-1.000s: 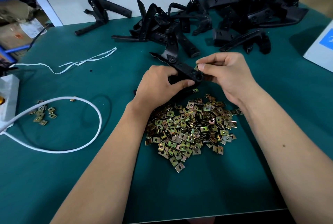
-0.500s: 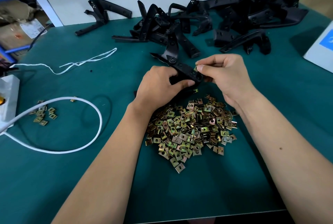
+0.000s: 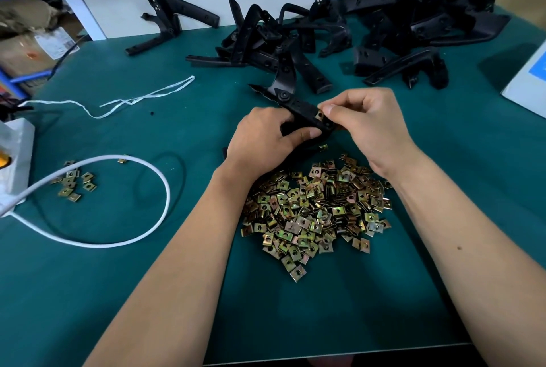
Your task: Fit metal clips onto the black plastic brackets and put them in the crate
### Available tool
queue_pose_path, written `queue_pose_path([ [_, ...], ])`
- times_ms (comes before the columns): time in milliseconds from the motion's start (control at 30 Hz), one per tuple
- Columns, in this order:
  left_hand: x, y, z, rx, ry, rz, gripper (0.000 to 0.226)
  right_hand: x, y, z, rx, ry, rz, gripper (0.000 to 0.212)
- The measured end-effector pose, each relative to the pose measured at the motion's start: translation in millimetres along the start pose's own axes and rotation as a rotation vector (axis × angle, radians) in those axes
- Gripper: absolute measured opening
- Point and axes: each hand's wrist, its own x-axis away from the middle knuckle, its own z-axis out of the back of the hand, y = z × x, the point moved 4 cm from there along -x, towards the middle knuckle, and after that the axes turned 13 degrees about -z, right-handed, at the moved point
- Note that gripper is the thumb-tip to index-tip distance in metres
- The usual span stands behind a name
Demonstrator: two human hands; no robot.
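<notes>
My left hand [image 3: 267,139] grips a black plastic bracket [image 3: 291,102] just above the green table. Its far arm curves up and away from me. My right hand [image 3: 367,125] pinches a brass-coloured metal clip [image 3: 320,115] at the bracket's near end, between thumb and forefinger. The clip sits on the bracket's edge. A large heap of loose metal clips [image 3: 316,210] lies on the table right under my wrists. Many more black brackets [image 3: 369,32] are piled at the back of the table. No crate is visible.
A looped white cable [image 3: 147,230] and a few stray clips [image 3: 72,182] lie at the left, beside a white power strip [image 3: 13,156]. White string [image 3: 139,99] lies further back. A pale box [image 3: 529,80] stands at the right edge. The table's front edge [image 3: 325,355] is near me.
My right hand has slid slightly down and left, bringing the clip onto the bracket's end. My left hand and the bracket have barely moved.
</notes>
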Motion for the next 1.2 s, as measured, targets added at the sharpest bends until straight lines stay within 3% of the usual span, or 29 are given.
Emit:
queue_pose_path([
  [233, -1, -4, -1, -0.046, 0.039, 0.031, 0.053, -3, 9, -5, -0.143, -0.036, -0.160, 0.013],
  [367, -1, -4, -1, -0.054, 0.064, 0.027, 0.049, -2, 6, -4, -0.025, 0.021, -0.050, 0.010],
  [533, 1, -3, -2, -0.086, 0.077, 0.041, 0.049, 1, 3, -4, 0.194, 0.009, 0.025, 0.027],
  [700, 1, -3, -2, -0.081, 0.065, 0.042, 0.043, 4, -3, -6, 0.359, 0.020, 0.142, 0.015],
  [867, 1, -3, -1, -0.085, 0.065, 0.037, 0.038, 6, -6, -11, 0.401, 0.087, 0.188, 0.021],
  [1200, 1, 0, 0, -0.108, 0.055, 0.029, 0.049, 5, -9, -10, 0.441, 0.070, 0.283, 0.011],
])
